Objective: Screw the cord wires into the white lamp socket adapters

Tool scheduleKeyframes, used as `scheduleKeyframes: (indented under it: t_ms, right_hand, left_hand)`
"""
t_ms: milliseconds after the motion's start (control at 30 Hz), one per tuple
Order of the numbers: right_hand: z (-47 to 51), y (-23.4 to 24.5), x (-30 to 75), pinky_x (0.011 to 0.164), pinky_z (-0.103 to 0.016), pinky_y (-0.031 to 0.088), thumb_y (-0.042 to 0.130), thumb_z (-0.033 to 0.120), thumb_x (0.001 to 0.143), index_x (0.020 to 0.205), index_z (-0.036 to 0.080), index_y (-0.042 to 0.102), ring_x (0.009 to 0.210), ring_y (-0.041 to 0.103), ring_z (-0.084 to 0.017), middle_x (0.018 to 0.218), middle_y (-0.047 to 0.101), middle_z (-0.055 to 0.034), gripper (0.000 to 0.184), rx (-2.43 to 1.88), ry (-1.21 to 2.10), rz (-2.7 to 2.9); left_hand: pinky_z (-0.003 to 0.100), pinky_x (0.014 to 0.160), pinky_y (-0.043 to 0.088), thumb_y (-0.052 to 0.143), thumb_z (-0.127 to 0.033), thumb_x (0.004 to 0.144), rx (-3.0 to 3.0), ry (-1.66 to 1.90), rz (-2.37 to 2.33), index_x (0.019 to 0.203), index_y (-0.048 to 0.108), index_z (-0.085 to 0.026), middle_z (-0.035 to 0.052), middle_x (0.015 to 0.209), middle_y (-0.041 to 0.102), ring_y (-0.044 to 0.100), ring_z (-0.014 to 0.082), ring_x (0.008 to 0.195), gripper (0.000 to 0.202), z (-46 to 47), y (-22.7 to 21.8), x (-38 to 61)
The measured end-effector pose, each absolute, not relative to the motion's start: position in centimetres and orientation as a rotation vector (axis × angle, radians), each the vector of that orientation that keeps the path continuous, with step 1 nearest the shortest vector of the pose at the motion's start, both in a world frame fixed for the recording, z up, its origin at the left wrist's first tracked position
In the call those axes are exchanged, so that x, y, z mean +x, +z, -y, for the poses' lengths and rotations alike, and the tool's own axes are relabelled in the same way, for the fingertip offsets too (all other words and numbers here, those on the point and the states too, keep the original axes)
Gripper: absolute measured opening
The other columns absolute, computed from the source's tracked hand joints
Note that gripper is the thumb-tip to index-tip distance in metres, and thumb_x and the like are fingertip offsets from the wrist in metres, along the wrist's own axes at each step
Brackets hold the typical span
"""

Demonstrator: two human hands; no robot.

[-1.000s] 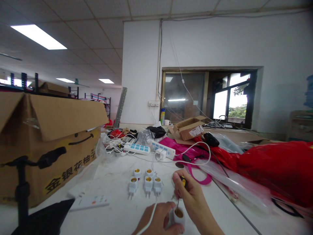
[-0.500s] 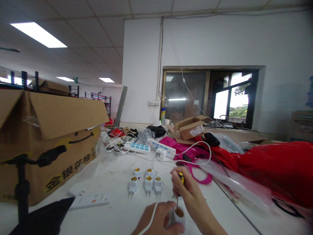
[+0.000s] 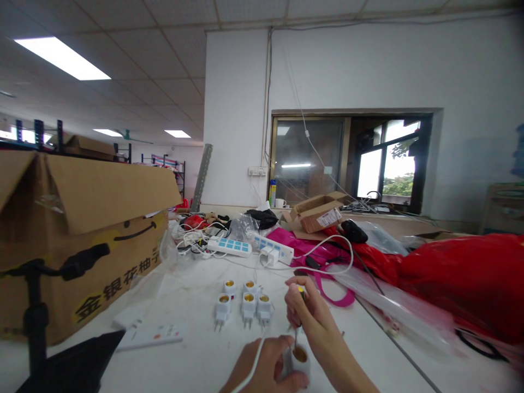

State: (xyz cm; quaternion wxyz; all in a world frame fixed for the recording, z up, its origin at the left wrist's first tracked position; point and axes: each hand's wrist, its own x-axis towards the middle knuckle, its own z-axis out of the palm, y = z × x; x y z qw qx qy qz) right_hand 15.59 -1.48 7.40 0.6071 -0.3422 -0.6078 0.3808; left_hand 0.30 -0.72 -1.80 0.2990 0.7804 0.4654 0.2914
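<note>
Near the table's front edge, my left hand (image 3: pixel 266 364) is closed around a white lamp socket (image 3: pixel 302 367), its brass-coloured opening facing up. My right hand (image 3: pixel 313 314) grips a screwdriver (image 3: pixel 302 293) with a yellow and black handle, held upright. The screwdriver's thin shaft reaches down into the socket's opening; its tip is hidden inside. Several similar white sockets with plug prongs, such as the front left socket (image 3: pixel 223 310), stand in two rows beyond my left hand. A white cable (image 3: pixel 258 360) passes over the back of my left hand.
A large cardboard box (image 3: pixel 118 234) stands at the left, with a white power strip (image 3: pixel 151 337) before it. Further back lie blue-and-white power strips (image 3: pixel 229 246), tangled cables and a pink bag (image 3: pixel 286 240). Red plastic (image 3: pixel 462 278) and clear wrapping (image 3: pixel 405 303) cover the right side.
My right hand has turned slightly around the screwdriver handle, so less of the handle shows. My left hand and the socket stay in place, and the standing sockets have not moved.
</note>
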Motion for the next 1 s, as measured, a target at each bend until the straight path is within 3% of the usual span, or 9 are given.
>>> scheduleKeyframes:
  t_ms: [100, 233, 333, 433, 533, 633, 700, 867, 1000]
  right_hand:
    - [1.2, 7.4, 15.8, 0.059, -0.031, 0.043, 0.056, 0.076, 0.100, 0.111, 0.024, 0.066, 0.063, 0.051, -0.017, 0.076, 0.056, 0.0025, 0.055, -0.793, 0.878, 1.388]
    - [1.6, 7.8, 16.4, 0.073, -0.036, 0.051, 0.079, 0.067, 0.089, 0.092, 0.023, 0.068, 0.079, 0.063, -0.022, 0.091, 0.070, -0.0055, 0.045, -0.798, 0.845, 1.424]
    - [1.6, 7.6, 16.5, 0.060, -0.030, 0.042, 0.079, 0.065, 0.091, 0.083, 0.024, 0.059, 0.062, 0.052, -0.016, 0.070, 0.057, 0.0030, 0.046, -0.805, 0.865, 1.393]
    - [1.2, 7.1, 16.2, 0.053, -0.028, 0.034, 0.059, 0.075, 0.099, 0.086, 0.025, 0.057, 0.054, 0.037, -0.012, 0.066, 0.041, 0.0076, 0.052, -0.783, 0.919, 1.352]
    - [0.8, 6.9, 16.1, 0.054, -0.030, 0.036, 0.046, 0.080, 0.101, 0.098, 0.023, 0.065, 0.054, 0.040, -0.014, 0.069, 0.046, 0.0053, 0.061, -0.750, 0.949, 1.362]
    - [1.2, 7.2, 16.1, 0.065, -0.032, 0.045, 0.064, 0.071, 0.098, 0.096, 0.022, 0.070, 0.070, 0.057, -0.018, 0.079, 0.061, -0.0009, 0.049, -0.760, 0.931, 1.433]
    - [1.8, 7.4, 16.1, 0.069, -0.032, 0.047, 0.073, 0.065, 0.096, 0.088, 0.022, 0.068, 0.075, 0.060, -0.019, 0.082, 0.067, -0.0029, 0.044, -0.770, 0.927, 1.481]
    - [1.9, 7.0, 15.7, 0.055, -0.028, 0.030, 0.070, 0.067, 0.097, 0.090, 0.024, 0.059, 0.056, 0.039, -0.013, 0.062, 0.042, 0.0082, 0.045, -0.793, 0.907, 1.466]
    - [0.6, 6.4, 15.5, 0.056, -0.030, 0.033, 0.048, 0.078, 0.102, 0.107, 0.024, 0.065, 0.058, 0.041, -0.015, 0.068, 0.046, 0.0060, 0.057, -0.776, 0.914, 1.425]
  left_hand:
    - [0.029, 0.073, 0.044, 0.085, -0.053, 0.081, 2.086, 0.766, -1.223, 0.141, 0.074, -0.029, -0.0041, 0.077, 0.064, 0.055, 0.0174, 0.071, 0.066, 0.9, -1.5, 0.3]
    - [0.029, 0.072, 0.041, 0.083, -0.051, 0.082, 2.088, 0.747, -1.227, 0.140, 0.075, -0.030, -0.0037, 0.080, 0.063, 0.055, 0.0175, 0.073, 0.062, 1.2, -0.8, 0.4]
    - [0.028, 0.071, 0.040, 0.083, -0.053, 0.082, 2.081, 0.735, -1.226, 0.141, 0.074, -0.031, -0.0043, 0.079, 0.062, 0.054, 0.0173, 0.073, 0.063, 1.3, -0.6, 0.3]
    - [0.028, 0.070, 0.039, 0.083, -0.052, 0.083, 2.075, 0.722, -1.221, 0.142, 0.074, -0.031, -0.0051, 0.077, 0.061, 0.053, 0.0170, 0.072, 0.063, 1.3, -0.5, 0.3]
    - [0.029, 0.072, 0.038, 0.083, -0.049, 0.083, 2.076, 0.731, -1.205, 0.140, 0.075, -0.031, -0.0049, 0.077, 0.060, 0.054, 0.0176, 0.074, 0.061, 1.4, -0.3, 0.3]
    - [0.029, 0.071, 0.038, 0.083, -0.046, 0.083, 2.078, 0.720, -1.208, 0.138, 0.075, -0.028, -0.0054, 0.075, 0.058, 0.053, 0.0172, 0.072, 0.059, 1.5, 0.1, 0.4]
    - [0.029, 0.070, 0.037, 0.082, -0.047, 0.083, 2.079, 0.697, -1.214, 0.136, 0.076, -0.027, -0.0054, 0.074, 0.058, 0.053, 0.0170, 0.071, 0.057, 1.6, 0.2, 0.4]
    - [0.029, 0.071, 0.039, 0.083, -0.050, 0.082, 2.064, 0.700, -1.230, 0.140, 0.074, -0.028, -0.0046, 0.078, 0.061, 0.054, 0.0177, 0.072, 0.063, 1.3, -0.2, 0.5]
    - [0.029, 0.070, 0.039, 0.083, -0.049, 0.082, 2.065, 0.714, -1.218, 0.139, 0.075, -0.028, -0.0054, 0.075, 0.059, 0.053, 0.0173, 0.070, 0.061, 1.4, -0.1, 0.4]
